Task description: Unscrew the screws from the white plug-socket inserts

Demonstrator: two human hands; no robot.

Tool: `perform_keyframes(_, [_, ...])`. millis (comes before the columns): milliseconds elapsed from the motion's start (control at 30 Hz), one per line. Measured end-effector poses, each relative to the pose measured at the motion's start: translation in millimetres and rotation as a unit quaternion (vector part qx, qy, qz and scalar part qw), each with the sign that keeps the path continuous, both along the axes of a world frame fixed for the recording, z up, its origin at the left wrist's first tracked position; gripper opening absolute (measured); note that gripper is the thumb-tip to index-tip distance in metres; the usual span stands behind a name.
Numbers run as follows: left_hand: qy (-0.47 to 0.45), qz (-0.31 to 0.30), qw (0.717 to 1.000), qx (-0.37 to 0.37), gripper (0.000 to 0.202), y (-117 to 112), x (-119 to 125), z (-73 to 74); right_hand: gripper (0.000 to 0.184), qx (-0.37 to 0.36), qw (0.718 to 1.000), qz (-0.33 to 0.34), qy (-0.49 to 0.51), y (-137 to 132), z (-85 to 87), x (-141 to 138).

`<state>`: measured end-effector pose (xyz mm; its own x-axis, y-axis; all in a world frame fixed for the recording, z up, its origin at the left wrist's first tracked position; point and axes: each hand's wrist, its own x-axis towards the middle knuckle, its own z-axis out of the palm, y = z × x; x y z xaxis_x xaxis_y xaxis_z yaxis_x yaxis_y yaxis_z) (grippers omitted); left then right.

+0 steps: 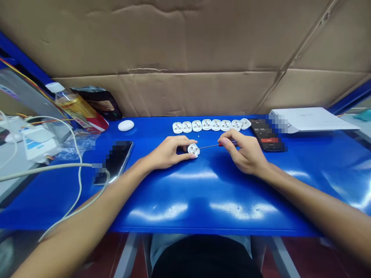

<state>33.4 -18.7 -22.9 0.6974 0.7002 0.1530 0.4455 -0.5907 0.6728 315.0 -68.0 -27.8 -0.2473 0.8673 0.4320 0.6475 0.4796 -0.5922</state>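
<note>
In the head view, my left hand (171, 152) pinches a small round white plastic part (193, 150) with metal contacts, its open inner side facing up. My right hand (243, 150) grips the red handle of a thin screwdriver (210, 146). The metal shaft points left, and its tip reaches the right side of the white part; whether it sits on a screw is too small to tell. Behind my hands, several similar white parts (206, 124) stand in a row on the blue table (185, 200), metal pieces showing in them.
At left lie a phone (116, 162), a smooth white oval object (126, 125), a leaning drink bottle (81, 110) and a dark pouch (101, 102). A pale cable (79, 181) crosses by my left forearm. At right are a timer phone (268, 135) and a white box (313, 120). Cardboard (185, 50) walls the back.
</note>
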Motion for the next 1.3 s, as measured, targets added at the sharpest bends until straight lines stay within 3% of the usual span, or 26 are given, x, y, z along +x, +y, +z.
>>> perform_keyframes(200, [-0.012,-0.004,1.0,0.0,0.048,0.8,-0.3,-1.2,0.015,0.043,0.999,0.026,0.013,0.6,-2.2,-0.2])
perform_keyframes(367, [-0.006,-0.006,1.0,0.006,0.046,0.9,-0.9,-1.9,0.016,0.018,1.0,0.011,-0.007,0.8,1.2,0.0])
perform_keyframes(600, [-0.006,-0.01,1.0,0.005,0.046,1.3,-1.1,-1.4,0.015,0.049,0.998,0.031,0.013,1.4,-2.8,-0.1])
perform_keyframes(767, [0.0,-0.01,1.0,0.01,0.045,1.5,-1.4,-2.0,0.013,0.024,1.0,-0.006,0.0,1.2,-3.1,-0.5])
perform_keyframes(933, [-0.003,-0.012,1.0,0.009,0.045,1.3,-0.5,-2.3,0.014,0.065,0.997,0.028,0.013,0.6,-1.9,-0.6])
perform_keyframes(1167, [-0.001,-0.014,1.0,0.012,0.044,1.4,-0.9,-1.8,0.009,0.051,0.999,0.001,-0.009,0.7,-2.0,-0.8])
perform_keyframes(1300, [-0.003,-0.015,1.0,0.011,0.044,1.1,-1.0,-1.4,0.011,0.064,0.998,0.028,0.001,0.3,-0.3,-0.9])
